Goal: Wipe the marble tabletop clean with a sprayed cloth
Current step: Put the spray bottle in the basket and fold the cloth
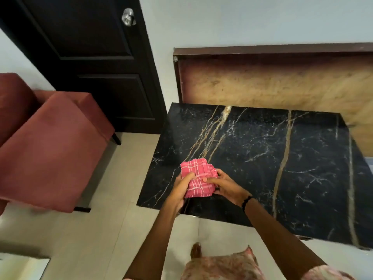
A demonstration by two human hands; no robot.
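A pink checked cloth, folded into a thick pad, is held over the near left corner of the black marble tabletop. My left hand grips its left side with the thumb on top. From the right, my right hand pinches the cloth's right edge; a dark band circles that wrist. The marble is black with white and gold veins. No spray bottle is in view.
A red upholstered chair stands to the left of the table on the pale tiled floor. Behind it is a dark door. A brown wooden panel leans on the wall behind the table.
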